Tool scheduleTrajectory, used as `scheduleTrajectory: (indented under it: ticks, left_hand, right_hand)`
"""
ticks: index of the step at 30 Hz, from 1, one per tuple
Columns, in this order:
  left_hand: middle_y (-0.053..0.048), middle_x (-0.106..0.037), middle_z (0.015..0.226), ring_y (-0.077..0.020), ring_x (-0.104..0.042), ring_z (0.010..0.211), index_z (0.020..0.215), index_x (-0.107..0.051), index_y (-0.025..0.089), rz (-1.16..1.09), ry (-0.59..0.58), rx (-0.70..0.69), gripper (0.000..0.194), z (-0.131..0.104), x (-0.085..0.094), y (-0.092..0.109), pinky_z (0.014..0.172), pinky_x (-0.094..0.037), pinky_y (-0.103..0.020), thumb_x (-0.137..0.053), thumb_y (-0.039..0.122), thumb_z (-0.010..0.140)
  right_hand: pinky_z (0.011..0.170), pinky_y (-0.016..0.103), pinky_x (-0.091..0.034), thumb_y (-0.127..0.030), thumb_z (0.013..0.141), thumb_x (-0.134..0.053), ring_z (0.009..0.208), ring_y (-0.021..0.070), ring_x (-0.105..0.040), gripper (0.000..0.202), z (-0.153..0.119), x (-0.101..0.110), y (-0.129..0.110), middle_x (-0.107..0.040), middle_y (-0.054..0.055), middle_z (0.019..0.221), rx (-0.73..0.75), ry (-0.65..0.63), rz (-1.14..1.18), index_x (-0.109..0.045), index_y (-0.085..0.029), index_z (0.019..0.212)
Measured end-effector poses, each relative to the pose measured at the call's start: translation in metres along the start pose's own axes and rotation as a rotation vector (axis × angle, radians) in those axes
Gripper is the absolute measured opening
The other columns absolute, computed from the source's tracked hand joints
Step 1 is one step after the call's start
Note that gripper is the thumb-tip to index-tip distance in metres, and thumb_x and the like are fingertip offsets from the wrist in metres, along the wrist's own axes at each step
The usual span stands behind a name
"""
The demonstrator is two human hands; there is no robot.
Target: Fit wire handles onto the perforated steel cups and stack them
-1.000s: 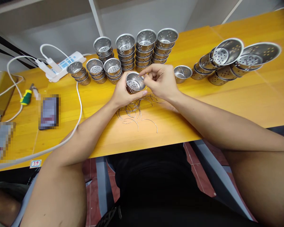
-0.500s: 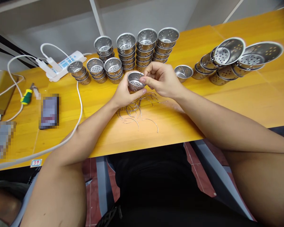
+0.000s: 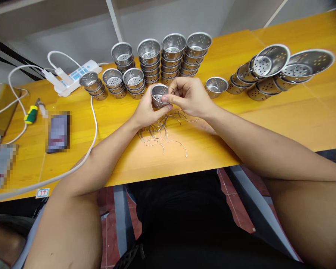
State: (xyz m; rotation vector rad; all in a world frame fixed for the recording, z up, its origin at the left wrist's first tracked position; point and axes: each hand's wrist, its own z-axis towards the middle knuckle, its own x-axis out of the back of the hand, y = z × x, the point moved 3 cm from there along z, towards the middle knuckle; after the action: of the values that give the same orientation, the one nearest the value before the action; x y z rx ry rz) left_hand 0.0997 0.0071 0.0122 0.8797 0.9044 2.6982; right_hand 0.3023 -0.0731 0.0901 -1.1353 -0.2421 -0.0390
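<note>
My left hand [image 3: 146,112] is wrapped round a small perforated metal cup [image 3: 157,95], its open top tilted toward me and the thumb along its near side. Thumb and fingers of my right hand [image 3: 192,96] are pinched together at the cup's right rim. Anything between those fingertips is too small or too hidden to make out. Below both hands, several thin curved wires [image 3: 158,133] lie in a loose tangle on the yellow table [image 3: 145,168]. Just beyond my right hand stands a single cup [image 3: 216,86] with a thin wire across its inside.
Several stacks of perforated cups [image 3: 149,52] line the back. Leaning stacks [image 3: 271,61] stand to the right, with wires in their top cups. On the left are a power strip [image 3: 78,76], white cable [image 3: 94,123], green-yellow screwdriver [image 3: 31,114] and two blurred phone-like objects [image 3: 58,131].
My right hand has shifted slightly down and its fingers have curled closer at the cup's rim. My left hand and its cup have barely moved.
</note>
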Motion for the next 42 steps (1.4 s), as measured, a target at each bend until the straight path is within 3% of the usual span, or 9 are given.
scheduleTrajectory:
  ticks: [6,10,12,15,21,29,37,42]
  left_hand:
    - [-0.011,-0.074,0.155,-0.0349,-0.081,0.15,0.168,-0.055,0.031,-0.019,-0.015,0.007,0.095,-0.001,-0.001,-0.001,0.142,-0.064,-0.062,-0.074,0.102,0.108]
    - [-0.011,-0.072,0.16,-0.0328,-0.082,0.151,0.172,-0.048,0.034,-0.036,0.013,-0.004,0.096,-0.001,-0.001,-0.007,0.136,-0.068,-0.055,-0.073,0.101,0.109]
    - [-0.012,-0.071,0.163,-0.0328,-0.082,0.153,0.174,-0.044,0.034,-0.023,0.04,-0.003,0.096,0.0,0.0,-0.011,0.137,-0.068,-0.054,-0.074,0.1,0.11]
    - [-0.013,-0.071,0.166,-0.0336,-0.081,0.158,0.175,-0.042,0.035,0.009,0.058,0.006,0.096,0.0,0.001,-0.018,0.141,-0.066,-0.055,-0.075,0.098,0.111]
    - [-0.012,-0.07,0.166,-0.0332,-0.081,0.157,0.178,-0.038,0.036,0.002,0.051,-0.016,0.095,-0.001,0.001,-0.023,0.142,-0.065,-0.056,-0.074,0.095,0.113]
    - [-0.012,-0.066,0.17,-0.0336,-0.079,0.158,0.183,-0.031,0.039,-0.038,0.031,-0.105,0.099,-0.002,-0.001,-0.026,0.143,-0.063,-0.056,-0.075,0.093,0.114]
    - [-0.013,-0.066,0.172,-0.0349,-0.077,0.165,0.182,-0.034,0.038,-0.03,0.006,-0.047,0.105,-0.001,-0.001,-0.019,0.144,-0.064,-0.057,-0.071,0.103,0.108]
    - [-0.016,-0.066,0.177,-0.0365,-0.076,0.168,0.18,-0.037,0.036,0.013,0.006,0.019,0.116,-0.001,0.002,-0.014,0.145,-0.065,-0.057,-0.067,0.115,0.1]
  right_hand:
    - [0.065,0.04,-0.054,-0.097,0.08,-0.109,0.077,0.0227,-0.058,0.079,-0.002,0.0,0.001,-0.065,0.003,0.084,0.01,-0.036,-0.053,-0.072,-0.029,0.093]
    - [0.078,0.045,-0.064,-0.103,0.096,-0.092,0.09,0.0278,-0.069,0.076,-0.006,0.004,-0.004,-0.075,0.007,0.103,0.069,-0.004,-0.167,-0.079,-0.031,0.117]
    - [0.089,0.05,-0.069,-0.1,0.107,-0.08,0.101,0.0322,-0.074,0.07,-0.008,0.009,-0.008,-0.077,0.01,0.113,0.12,0.039,-0.264,-0.081,-0.032,0.126]
    - [0.103,0.061,-0.07,-0.085,0.116,-0.074,0.112,0.038,-0.076,0.054,-0.01,0.017,-0.012,-0.081,0.015,0.125,0.178,0.017,-0.408,-0.086,-0.033,0.123]
    - [0.129,0.074,-0.063,-0.066,0.115,-0.079,0.145,0.0474,-0.075,0.037,-0.011,0.019,-0.01,-0.079,0.017,0.154,0.232,-0.109,-0.524,-0.094,-0.036,0.131]
    - [0.147,0.077,-0.053,-0.056,0.115,-0.081,0.164,0.0458,-0.066,0.035,-0.014,0.012,0.0,-0.073,0.013,0.169,0.221,-0.184,-0.502,-0.096,-0.036,0.14]
    - [0.147,0.081,-0.051,-0.056,0.112,-0.086,0.167,0.0496,-0.065,0.04,-0.015,0.01,-0.003,-0.071,0.016,0.171,0.191,-0.227,-0.52,-0.095,-0.036,0.146]
    - [0.143,0.075,-0.057,-0.065,0.111,-0.087,0.165,0.0495,-0.065,0.059,-0.016,0.01,-0.011,-0.071,0.02,0.171,0.204,-0.207,-0.569,-0.083,-0.035,0.161]
